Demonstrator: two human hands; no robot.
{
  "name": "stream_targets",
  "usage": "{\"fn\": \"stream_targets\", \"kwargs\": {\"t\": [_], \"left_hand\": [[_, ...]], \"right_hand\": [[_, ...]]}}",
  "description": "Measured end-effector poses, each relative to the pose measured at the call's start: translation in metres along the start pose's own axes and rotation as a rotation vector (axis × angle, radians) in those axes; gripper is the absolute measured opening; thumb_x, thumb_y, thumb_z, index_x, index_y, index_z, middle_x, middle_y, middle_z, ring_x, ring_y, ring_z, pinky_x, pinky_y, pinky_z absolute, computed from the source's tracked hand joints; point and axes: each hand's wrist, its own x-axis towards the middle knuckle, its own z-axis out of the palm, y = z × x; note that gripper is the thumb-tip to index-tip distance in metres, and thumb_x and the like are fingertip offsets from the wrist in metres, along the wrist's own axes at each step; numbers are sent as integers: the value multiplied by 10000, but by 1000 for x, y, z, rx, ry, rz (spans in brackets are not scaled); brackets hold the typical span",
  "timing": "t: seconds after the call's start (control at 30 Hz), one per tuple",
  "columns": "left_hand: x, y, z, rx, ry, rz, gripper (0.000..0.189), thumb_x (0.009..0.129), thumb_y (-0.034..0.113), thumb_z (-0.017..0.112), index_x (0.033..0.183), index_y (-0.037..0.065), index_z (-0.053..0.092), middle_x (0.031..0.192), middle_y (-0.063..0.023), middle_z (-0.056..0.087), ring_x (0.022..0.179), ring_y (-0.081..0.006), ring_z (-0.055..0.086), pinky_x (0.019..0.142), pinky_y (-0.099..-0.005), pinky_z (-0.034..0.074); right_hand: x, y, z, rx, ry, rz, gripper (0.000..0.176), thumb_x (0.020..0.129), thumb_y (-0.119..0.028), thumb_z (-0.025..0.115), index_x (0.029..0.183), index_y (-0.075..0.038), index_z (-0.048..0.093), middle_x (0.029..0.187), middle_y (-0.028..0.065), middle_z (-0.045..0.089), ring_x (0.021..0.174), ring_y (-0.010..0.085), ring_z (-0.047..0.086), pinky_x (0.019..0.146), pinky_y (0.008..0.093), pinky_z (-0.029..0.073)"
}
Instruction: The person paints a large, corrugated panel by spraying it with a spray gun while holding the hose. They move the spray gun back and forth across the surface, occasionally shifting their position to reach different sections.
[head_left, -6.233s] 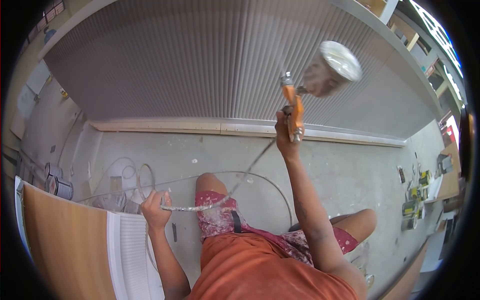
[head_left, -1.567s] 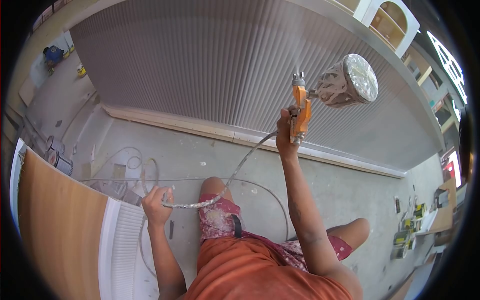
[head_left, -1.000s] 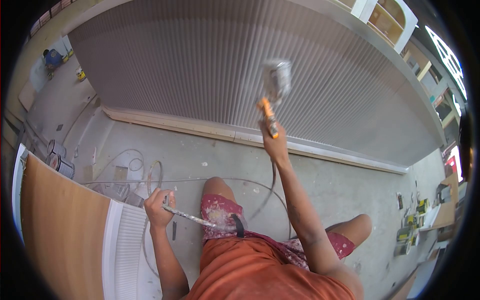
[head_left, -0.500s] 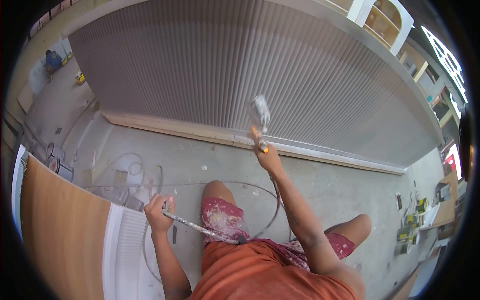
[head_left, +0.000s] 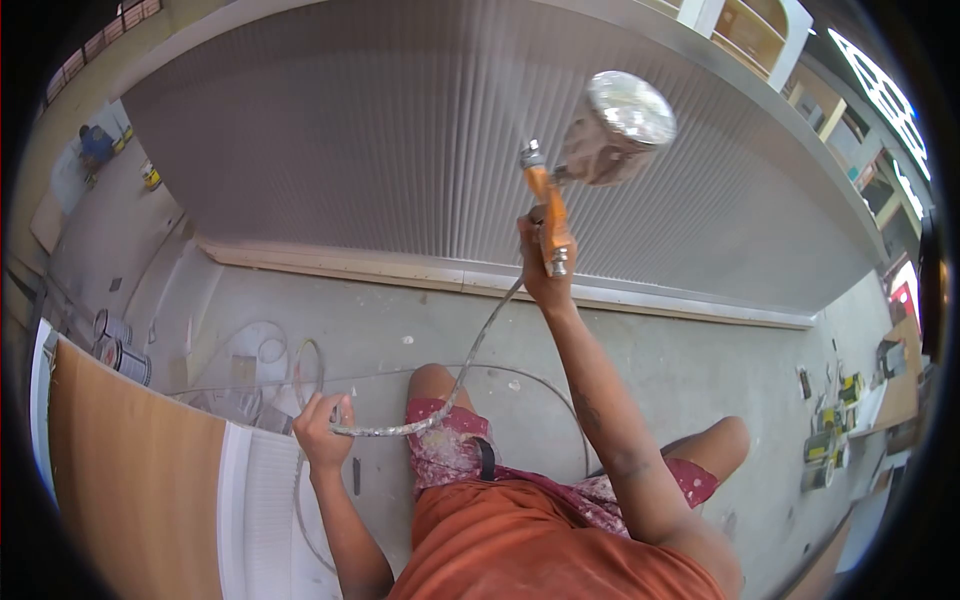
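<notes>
My right hand is closed round an orange-bodied spray gun with a paint-smeared metal cup on its side. The gun is raised in front of a large fluted grey panel, apart from it, and a pale mist shows beyond the nozzle. Lower left, my left hand grips the paint-spattered air hose, which runs up to the gun's handle. Part of the hose also loops over the floor.
A curved wood-faced piece with a white fluted edge stands at my left. Paint cans sit behind it; several more tins are on the floor at right. Another person crouches far left. A wooden base strip edges the panel.
My right hand has raised the spray gun higher and turned it, so its cup now shows on the right. The hose has lifted with it. My left hand has barely moved.
</notes>
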Motion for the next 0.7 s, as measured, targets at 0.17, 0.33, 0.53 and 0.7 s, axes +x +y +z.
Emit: {"fn": "stream_targets", "kwargs": {"t": [0.17,0.33,0.53,0.7], "left_hand": [[-4,-1,0,-14,-14,10,94,836,84,730,793,17,679,675,-111,556,513,-275,534,480,-378,405],[-5,1,-2,-59,-13,9,91,832,76,726,787,13,676,674,-119,552,519,-274,522,485,-378,392],[-3,-1,0,-44,-35,3,83,829,72,725,790,16,676,674,-120,551,526,-266,529,489,-382,392],[-1,-1,2,12,-5,53,58,827,63,723,806,29,682,675,-113,562,525,-274,545,487,-379,403]], "right_hand": [[-62,24,-6,-164,-221,331,152,955,-142,667,1036,-25,612,890,170,676,795,369,654,743,410,506],[-109,53,-17,-388,-484,622,245,951,-232,653,1088,-31,627,997,246,682,970,480,620,793,475,492],[-36,15,-4,-199,-168,302,164,957,-144,664,1058,-21,622,951,205,662,801,420,624,713,413,491],[11,-14,-4,-120,-9,-3,175,948,-77,682,1103,-18,626,882,141,658,697,279,638,628,339,484]]}}
